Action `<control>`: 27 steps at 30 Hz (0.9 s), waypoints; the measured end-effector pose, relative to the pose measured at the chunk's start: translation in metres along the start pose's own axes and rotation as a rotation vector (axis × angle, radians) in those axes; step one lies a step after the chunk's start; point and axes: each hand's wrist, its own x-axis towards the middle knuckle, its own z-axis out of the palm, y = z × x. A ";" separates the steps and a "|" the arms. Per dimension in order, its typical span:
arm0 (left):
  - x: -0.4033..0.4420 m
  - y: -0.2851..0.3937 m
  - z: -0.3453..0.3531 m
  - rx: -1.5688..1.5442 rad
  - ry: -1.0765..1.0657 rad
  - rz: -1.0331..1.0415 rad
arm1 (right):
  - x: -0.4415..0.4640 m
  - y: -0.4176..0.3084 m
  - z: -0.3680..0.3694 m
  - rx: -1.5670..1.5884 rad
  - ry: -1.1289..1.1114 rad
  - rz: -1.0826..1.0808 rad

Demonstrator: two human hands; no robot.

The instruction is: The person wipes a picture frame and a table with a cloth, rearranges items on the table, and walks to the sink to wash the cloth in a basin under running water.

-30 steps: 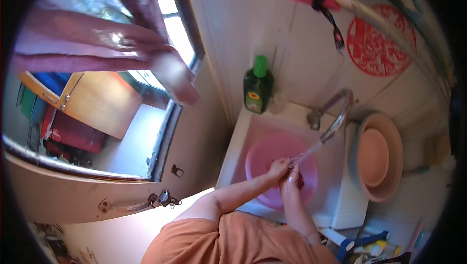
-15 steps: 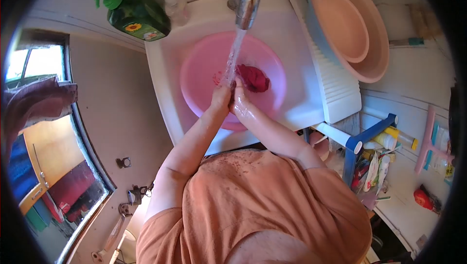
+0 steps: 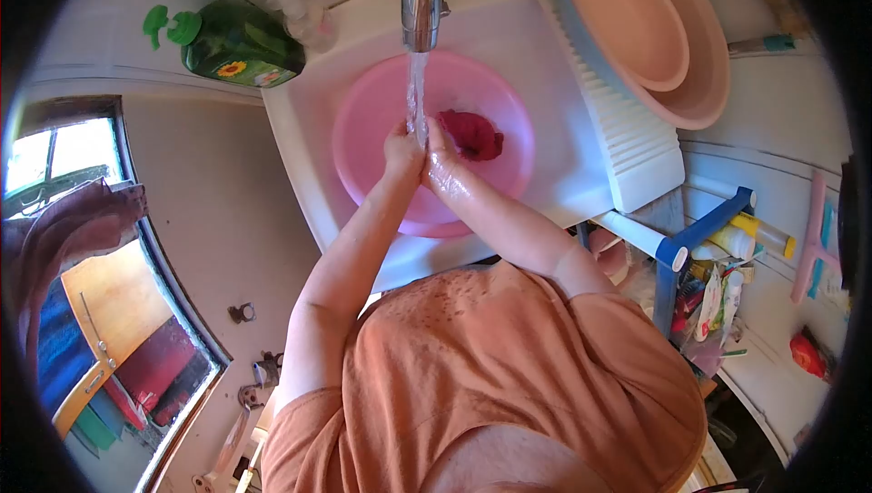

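Observation:
My left hand [image 3: 404,151] and my right hand [image 3: 440,159] are side by side, cupped under the running water [image 3: 416,84] from the tap [image 3: 421,7]. Their inner edges meet over a pink basin [image 3: 363,179]. On the right hand the thumb points up beside the stream, and the wet wrist shines. Water falls between the palms; I make out nothing else in them, though the undersides of the fingers are hidden. Just right of my right hand, a dark red cloth [image 3: 472,135] lies wet and crumpled in the basin.
The basin stands in a white sink [image 3: 568,166] with a ribbed washboard side [image 3: 627,143]. Two nested peach basins [image 3: 704,84] lean at the right. A green pump bottle [image 3: 241,48] stands at the back left. Right of me, a blue-and-white rack [image 3: 672,252] adjoins toiletries.
The view has shifted a little, so the tap appears further left. My hands have come closer together under the stream, and the dark red patch between them no longer shows.

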 end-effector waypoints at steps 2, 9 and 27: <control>-0.002 0.012 -0.004 0.432 -0.005 0.250 | -0.010 -0.012 0.006 0.062 -0.109 0.069; -0.006 0.065 -0.010 1.276 -0.368 0.599 | -0.010 -0.032 -0.001 0.104 -0.010 0.272; 0.045 -0.075 -0.043 0.035 -0.244 0.102 | 0.024 0.013 0.014 -0.985 0.017 -0.418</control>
